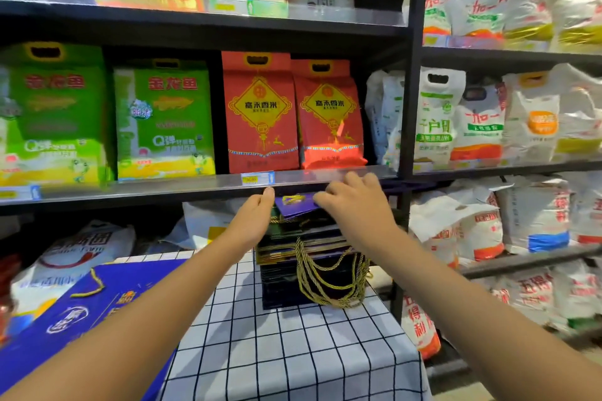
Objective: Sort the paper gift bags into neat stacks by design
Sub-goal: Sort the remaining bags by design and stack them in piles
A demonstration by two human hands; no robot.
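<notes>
A tall stack of dark blue gift bags (293, 283) with gold rope handles stands on the far end of the checked tablecloth (293, 352). On top lies a purple-blue bag (294, 205) with a gold mark. My right hand (355, 205) rests on that top bag's right side, fingers curled over its far edge. My left hand (252, 215) is flat against the stack's left side, fingers straight and pointing up. A larger bright blue gift bag (94, 309) with white print and a gold cord lies flat at the left of the table.
Black store shelving (195, 187) stands right behind the table, its middle shelf edge just above my hands. Green and red rice bags (260, 114) fill that shelf; white rice sacks (472, 127) fill the racks on the right and below.
</notes>
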